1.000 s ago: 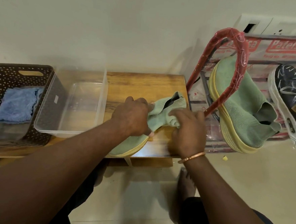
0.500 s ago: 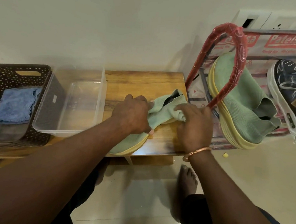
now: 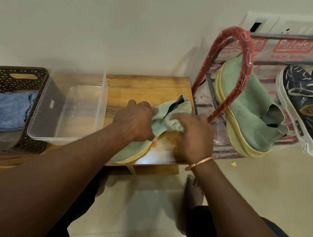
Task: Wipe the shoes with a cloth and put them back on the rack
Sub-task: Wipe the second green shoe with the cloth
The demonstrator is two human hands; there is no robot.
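The rack [image 3: 248, 50], a red-wrapped frame, stands just right of the wooden table [image 3: 145, 88] and carries the matching shoe [image 3: 249, 110], tilted on its sole edge. The green shoe [image 3: 130, 151] lies on the table near the right end, toe toward the person and collar toward the wall. Expected handling: light; the knit upper is soft and collapses under pressure; the yellow sole is the only stiff member. Take hold at the midfoot, across upper and sole edge, not at the collar. The left hand [image 3: 135, 120] grips the midfoot, fingers curled over the upper. The right hand [image 3: 193, 137], blurred, curls its fingers on bunched green fabric [image 3: 172, 124] at the collar; whether this is a cloth or the collar cannot be determined.
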